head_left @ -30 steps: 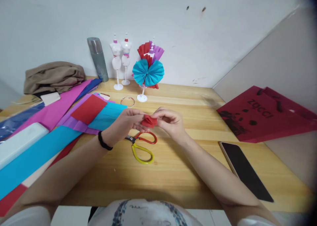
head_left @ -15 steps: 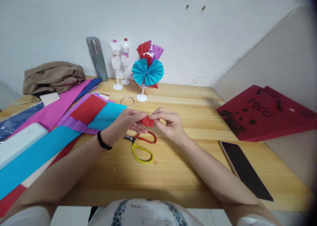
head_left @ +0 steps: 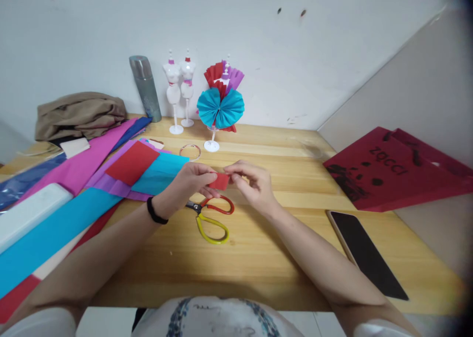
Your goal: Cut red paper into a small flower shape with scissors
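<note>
Between my two hands, above the table, is a small piece of red crepe paper (head_left: 220,181). My left hand (head_left: 192,179) pinches its left side between thumb and fingers. The thumb and forefinger of my right hand (head_left: 254,183) close on its right edge. Below the paper lie scissors (head_left: 213,219) with one red and one yellow handle; their blades are partly hidden under my left hand. Left of my hands, a red sheet (head_left: 133,162) rests over purple and blue paper (head_left: 158,172).
Behind stand two white mini mannequins (head_left: 173,93) and one dressed in pleated paper (head_left: 220,108). A flask (head_left: 145,88), brown cloth (head_left: 81,114) and white box (head_left: 33,214) are at left. A phone (head_left: 365,253) and red paper bag (head_left: 391,172) are at right.
The fingers of my right hand have shifted from the top of the red paper to its right edge. More of the paper's face shows now. My left hand stays nearly in place.
</note>
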`<action>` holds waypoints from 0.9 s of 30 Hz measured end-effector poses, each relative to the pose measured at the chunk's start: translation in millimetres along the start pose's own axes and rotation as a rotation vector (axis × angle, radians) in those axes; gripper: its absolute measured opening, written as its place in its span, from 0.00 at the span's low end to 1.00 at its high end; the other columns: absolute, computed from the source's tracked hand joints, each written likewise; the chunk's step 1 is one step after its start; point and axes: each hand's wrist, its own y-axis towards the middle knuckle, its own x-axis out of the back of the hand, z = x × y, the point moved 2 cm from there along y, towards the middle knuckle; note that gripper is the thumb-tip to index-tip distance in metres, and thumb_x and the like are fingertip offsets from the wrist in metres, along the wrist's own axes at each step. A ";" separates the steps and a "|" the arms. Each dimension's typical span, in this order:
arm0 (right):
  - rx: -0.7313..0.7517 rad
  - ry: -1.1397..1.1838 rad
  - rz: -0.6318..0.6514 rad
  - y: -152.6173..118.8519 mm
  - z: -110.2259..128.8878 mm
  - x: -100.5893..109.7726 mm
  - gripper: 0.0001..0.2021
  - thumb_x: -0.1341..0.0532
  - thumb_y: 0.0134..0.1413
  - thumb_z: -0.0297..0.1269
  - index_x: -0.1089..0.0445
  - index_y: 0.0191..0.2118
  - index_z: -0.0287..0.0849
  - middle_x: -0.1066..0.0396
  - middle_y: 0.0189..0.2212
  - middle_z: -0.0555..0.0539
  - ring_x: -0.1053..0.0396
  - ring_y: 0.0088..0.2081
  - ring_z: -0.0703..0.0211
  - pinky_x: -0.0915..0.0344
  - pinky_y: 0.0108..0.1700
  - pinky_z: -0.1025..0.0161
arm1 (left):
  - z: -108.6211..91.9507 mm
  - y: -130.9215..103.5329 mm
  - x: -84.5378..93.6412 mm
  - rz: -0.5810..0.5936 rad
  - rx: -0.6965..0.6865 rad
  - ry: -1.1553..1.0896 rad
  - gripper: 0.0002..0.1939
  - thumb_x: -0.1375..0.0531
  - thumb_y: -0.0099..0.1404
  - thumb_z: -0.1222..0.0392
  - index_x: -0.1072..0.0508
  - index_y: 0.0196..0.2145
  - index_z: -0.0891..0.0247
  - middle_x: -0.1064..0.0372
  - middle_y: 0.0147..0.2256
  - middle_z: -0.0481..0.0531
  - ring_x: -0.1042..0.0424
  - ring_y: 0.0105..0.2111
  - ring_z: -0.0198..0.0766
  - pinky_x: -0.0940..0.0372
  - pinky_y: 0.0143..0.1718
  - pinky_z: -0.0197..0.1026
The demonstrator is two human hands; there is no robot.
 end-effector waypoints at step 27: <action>-0.345 0.180 -0.011 1.3 -8.5 -15.2 0.16 0.24 0.51 0.50 0.25 0.27 0.46 0.26 0.22 0.51 0.34 0.25 0.60 0.36 0.29 0.61 | 8.3 6.1 1.6 0.048 -0.185 0.139 0.07 0.24 0.59 0.61 0.17 0.30 0.63 0.18 0.24 0.51 0.16 0.26 0.40 0.23 0.31 0.35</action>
